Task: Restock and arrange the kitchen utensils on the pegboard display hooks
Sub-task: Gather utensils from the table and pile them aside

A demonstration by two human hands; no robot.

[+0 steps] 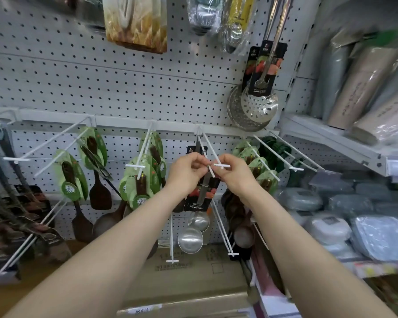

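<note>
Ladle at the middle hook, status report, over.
Left hand pinches ladle top at hook tip. Right hand pinches hook end. Ladle hangs straight down. Green-carded wooden utensils hang close on both sides.

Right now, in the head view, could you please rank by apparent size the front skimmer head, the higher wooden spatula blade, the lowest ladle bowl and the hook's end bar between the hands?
Largest: front skimmer head.
Next: higher wooden spatula blade and lowest ladle bowl, which look too alike to rank.
Smallest: hook's end bar.
</note>
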